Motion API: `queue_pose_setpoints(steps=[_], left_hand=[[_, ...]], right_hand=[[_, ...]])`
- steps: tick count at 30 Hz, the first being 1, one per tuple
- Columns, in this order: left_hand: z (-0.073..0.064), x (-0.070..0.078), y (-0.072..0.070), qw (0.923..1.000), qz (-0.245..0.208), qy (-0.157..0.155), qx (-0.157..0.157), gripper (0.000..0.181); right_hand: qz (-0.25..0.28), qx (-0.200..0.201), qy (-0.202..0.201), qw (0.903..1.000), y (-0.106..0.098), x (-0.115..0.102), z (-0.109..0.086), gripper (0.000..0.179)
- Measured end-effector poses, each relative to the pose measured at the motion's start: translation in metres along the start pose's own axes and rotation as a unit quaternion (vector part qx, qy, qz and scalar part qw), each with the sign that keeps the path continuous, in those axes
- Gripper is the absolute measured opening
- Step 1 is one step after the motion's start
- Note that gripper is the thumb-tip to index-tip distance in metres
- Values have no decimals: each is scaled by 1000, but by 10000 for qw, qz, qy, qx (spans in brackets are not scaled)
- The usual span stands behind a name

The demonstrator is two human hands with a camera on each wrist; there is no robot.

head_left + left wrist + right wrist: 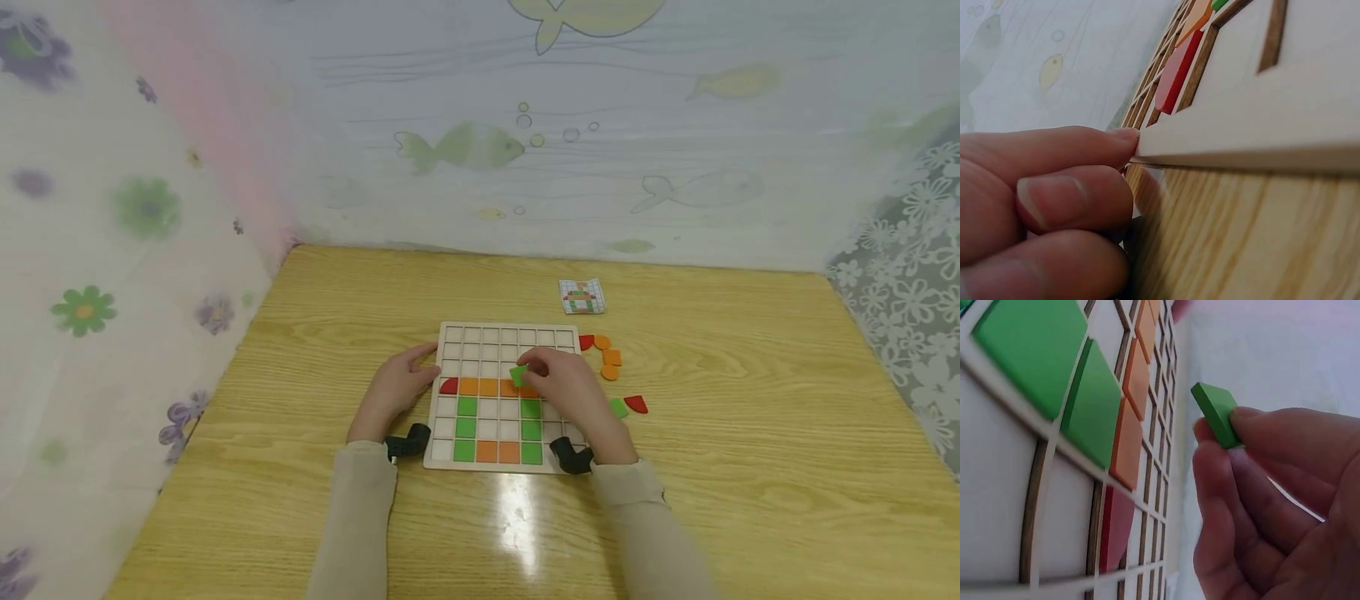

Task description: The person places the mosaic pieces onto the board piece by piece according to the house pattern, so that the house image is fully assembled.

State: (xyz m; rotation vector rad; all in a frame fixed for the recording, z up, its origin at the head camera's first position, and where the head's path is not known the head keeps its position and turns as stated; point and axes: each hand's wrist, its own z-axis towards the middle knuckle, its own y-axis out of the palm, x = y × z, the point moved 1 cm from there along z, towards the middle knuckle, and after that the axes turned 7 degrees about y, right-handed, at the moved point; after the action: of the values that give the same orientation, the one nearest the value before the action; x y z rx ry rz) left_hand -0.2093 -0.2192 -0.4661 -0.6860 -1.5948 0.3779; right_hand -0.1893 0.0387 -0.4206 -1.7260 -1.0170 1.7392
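My right hand [566,387] pinches a green square tile [1213,415] between thumb and fingers, raised above a wooden grid board [487,408]. My left hand [396,383] touches the board's left edge with its fingertips; the left wrist view shows one finger [1110,145] against the rim, others bent below. A row of orange tiles [488,387] crosses the grid, with a red quarter-round tile [448,386] at its left end and another red tile [1116,528] at the other. Below stand two columns of green tiles [467,407], joined at the bottom by two orange tiles [497,452].
A small pattern card [582,297] lies behind the board. Right of the board are several loose tiles: an orange square [612,357], rounded orange pieces [602,342], a green tile [618,407] and a red quarter-round [636,404]. Patterned cloths surround the wooden table [337,308].
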Motion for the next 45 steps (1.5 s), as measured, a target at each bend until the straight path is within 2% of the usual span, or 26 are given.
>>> queue_pose_setpoints(steps=[13,22,38,45], left_hand=[[-2,-1,0,9994,-326,-121,-10,44],[-1,-2,-1,10000,-50,-64,33,45],[-1,-1,0,10000,-37,-45,38,44],[-1,-1,0,10000,-43,-66,41,44]], right_hand=[[293,29,197,9994,18,-6,23,10],[350,75,268,9990,31,-16,34,9],[-35,-63,191,9998,37,-20,38,6],[-409,-75,13,9991,38,-23,36,8]])
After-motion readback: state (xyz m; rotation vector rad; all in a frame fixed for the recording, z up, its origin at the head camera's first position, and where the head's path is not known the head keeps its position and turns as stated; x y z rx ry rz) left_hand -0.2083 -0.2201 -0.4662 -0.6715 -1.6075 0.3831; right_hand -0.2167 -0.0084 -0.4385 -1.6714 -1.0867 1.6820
